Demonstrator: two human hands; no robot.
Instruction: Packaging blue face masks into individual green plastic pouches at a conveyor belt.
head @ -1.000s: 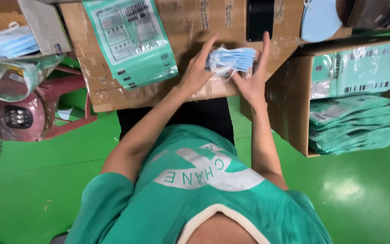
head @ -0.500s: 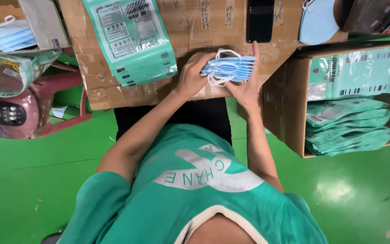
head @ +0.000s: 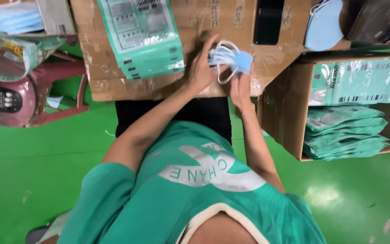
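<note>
Over the cardboard work surface (head: 113,68): two bare hands meet on a small stack of blue face masks (head: 231,61).
Hidden: most of the stack, covered by the hands; mask count cannot be told.
Cut off: a black flat object (head: 269,20) and a single pale blue mask (head: 323,22) at the far edge of the cardboard, both cropped by the frame top.
Hard to make out: contents of the clear bag (head: 10,56) left of the cardboard.
Masks: light blue, bunched together, white ear loops hanging loose in curls toward the person.
Left hand (head: 201,68): fingers curled, gripping the stack's left side.
Right hand (head: 240,86): fingers pressed up against the stack's right side and underside.
Green packet (head: 143,38): flat on the cardboard, left of the hands.
Open carton (head: 290,113): right of the cardboard, holding stacked green packets (head: 344,135).
</note>
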